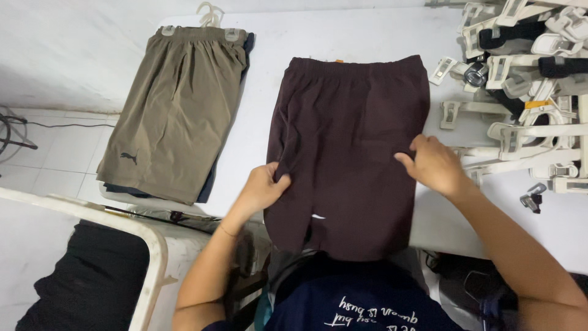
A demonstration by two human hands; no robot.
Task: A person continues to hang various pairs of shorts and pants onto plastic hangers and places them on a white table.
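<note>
A pair of dark maroon shorts (349, 135) lies flat on the white table (269, 49), waistband at the far side, legs hanging over the near edge. My left hand (264, 187) pinches the fabric at the shorts' left edge. My right hand (433, 164) rests with fingers spread on the shorts' right edge.
An olive-brown pair of shorts (174, 110) on a white clip hanger tops a stack of dark garments at the table's left end. A heap of white clip hangers (527, 86) fills the right side. A white-framed bin with black cloth (92, 276) stands at the lower left.
</note>
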